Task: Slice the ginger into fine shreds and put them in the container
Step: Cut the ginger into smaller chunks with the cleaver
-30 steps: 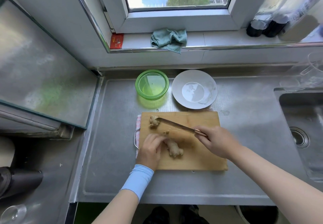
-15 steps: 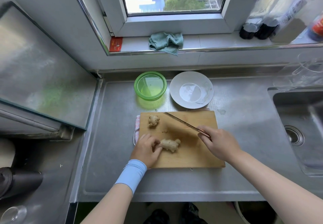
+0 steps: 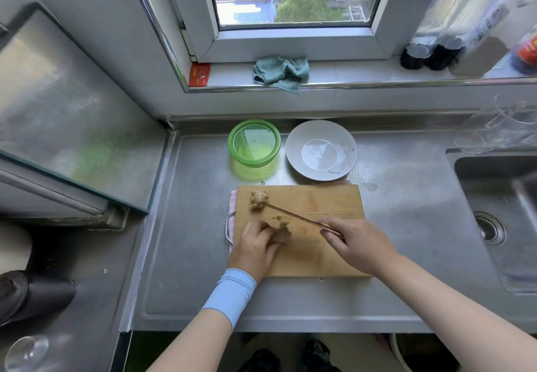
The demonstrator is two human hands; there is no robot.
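Observation:
A wooden cutting board (image 3: 325,200) lies on the steel counter. My left hand (image 3: 255,248) grips a knobby piece of ginger (image 3: 283,233) near the board's left middle; most of it is hidden by my fingers. My right hand (image 3: 359,243) holds a knife (image 3: 293,215), its thin blade slanting up-left across the board. The blade tip reaches a second ginger piece (image 3: 258,198) at the board's far left corner. A small ginger scrap (image 3: 279,218) lies beside the blade. A green round container (image 3: 254,142) stands behind the board.
A grey plate (image 3: 345,150) sits right of the green container. The sink (image 3: 499,223) lies to the right, with clear glassware (image 3: 505,127) behind it. A teal cloth (image 3: 280,73) and dark bottles (image 3: 430,55) rest on the windowsill. A glass-topped stove (image 3: 66,116) is at left.
The knife swung back down-left so its tip meets the far ginger piece. My left hand closed further over the near ginger, turning it.

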